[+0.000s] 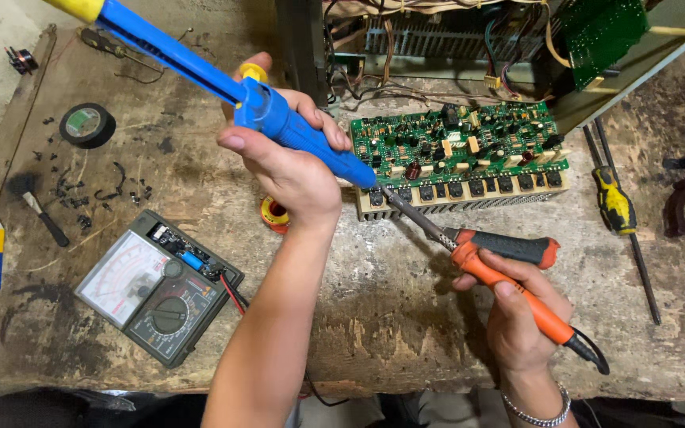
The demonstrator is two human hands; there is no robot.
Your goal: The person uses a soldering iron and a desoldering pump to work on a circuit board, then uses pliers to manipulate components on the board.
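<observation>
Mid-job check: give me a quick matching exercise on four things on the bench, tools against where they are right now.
Things:
1. blue desoldering pump
2. orange soldering iron
3. analog multimeter
4. roll of black tape

Places:
A. lying on the bench, far left, near loose black bits
B. gripped in the right hand, tip toward the green circuit board
C. gripped in the left hand, nozzle at the board's near left corner
D. lying flat on the bench, left of the left forearm

Pairs: 1-C, 2-B, 3-D, 4-A
</observation>
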